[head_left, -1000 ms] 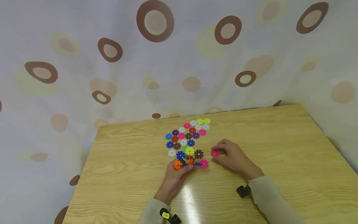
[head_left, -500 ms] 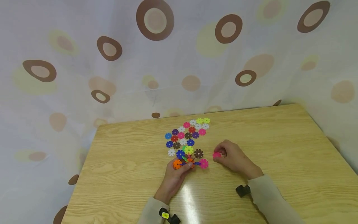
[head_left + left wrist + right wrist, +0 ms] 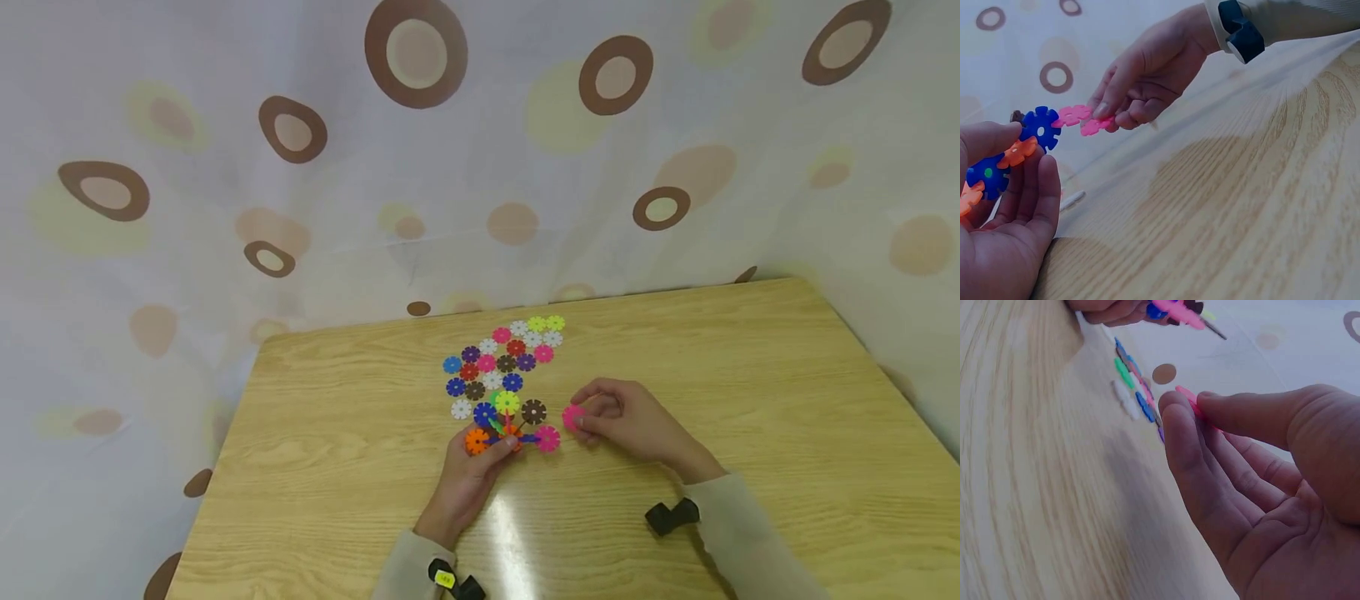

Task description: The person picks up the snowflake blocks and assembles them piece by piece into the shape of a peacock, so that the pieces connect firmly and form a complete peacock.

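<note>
My left hand (image 3: 468, 475) holds a joined build of notched plastic discs by its orange centre disc (image 3: 512, 437), thumb on top. Arms spread from that centre, ending in an orange disc (image 3: 477, 441), a blue disc (image 3: 484, 414), a yellow disc (image 3: 507, 402), a brown disc (image 3: 533, 412) and a pink disc (image 3: 548, 439). To the right, my right hand (image 3: 626, 417) pinches a loose pink disc (image 3: 572, 417) between thumb and fingers. In the head view a small gap separates it from the build's pink end disc; the left wrist view shows both pink discs (image 3: 1074, 115) close together.
Several loose discs in white, red, purple, brown, blue, pink and yellow lie flat in slanting rows beyond the left hand, among them a white disc (image 3: 461, 409). The wooden table (image 3: 322, 467) meets a patterned cloth (image 3: 450, 167) at its back edge.
The right hand first drew slightly right, then came back left with the pink disc, which now faces the head camera more at the fingertips. The left hand and the build stay nearly still.
</note>
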### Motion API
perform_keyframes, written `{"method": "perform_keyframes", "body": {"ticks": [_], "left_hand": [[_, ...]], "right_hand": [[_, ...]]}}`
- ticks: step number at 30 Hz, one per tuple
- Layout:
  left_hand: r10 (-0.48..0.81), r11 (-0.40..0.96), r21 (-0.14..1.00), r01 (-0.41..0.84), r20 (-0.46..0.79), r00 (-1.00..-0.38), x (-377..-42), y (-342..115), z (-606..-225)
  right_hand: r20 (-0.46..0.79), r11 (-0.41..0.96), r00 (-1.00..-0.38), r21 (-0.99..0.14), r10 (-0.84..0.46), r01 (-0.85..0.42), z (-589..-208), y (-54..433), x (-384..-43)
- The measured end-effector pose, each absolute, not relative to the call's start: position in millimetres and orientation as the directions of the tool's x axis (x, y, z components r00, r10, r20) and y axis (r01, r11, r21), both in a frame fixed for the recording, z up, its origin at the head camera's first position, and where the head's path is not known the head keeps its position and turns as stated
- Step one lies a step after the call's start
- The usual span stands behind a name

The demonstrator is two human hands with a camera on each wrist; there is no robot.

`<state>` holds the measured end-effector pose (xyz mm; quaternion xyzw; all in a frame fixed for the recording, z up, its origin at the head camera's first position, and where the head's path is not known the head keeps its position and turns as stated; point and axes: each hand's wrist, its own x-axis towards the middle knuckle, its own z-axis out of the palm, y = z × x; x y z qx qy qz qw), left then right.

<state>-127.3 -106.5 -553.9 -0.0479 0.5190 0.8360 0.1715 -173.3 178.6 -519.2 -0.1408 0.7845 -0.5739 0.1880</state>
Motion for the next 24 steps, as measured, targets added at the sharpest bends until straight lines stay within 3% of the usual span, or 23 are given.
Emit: {"method": "perform_keyframes", "body": {"ticks": [9,24], "left_hand": [[0.239,-0.424,0.843,-0.331,-0.248,-0.939,-126.9,-105.1,-553.2],[0.217,-0.465,0.834,-0.296,-0.217,-0.952,-125.9,-105.3,-555.4]], "right_hand": [[-0.182,0.211,-0.854,-0.974,-0.488,0.087,-515.4,178.8,-169.2],[-0.201,0.178,-0.861,-0.975,-0.467,0.131,-515.3,166.4,-168.4]]}}
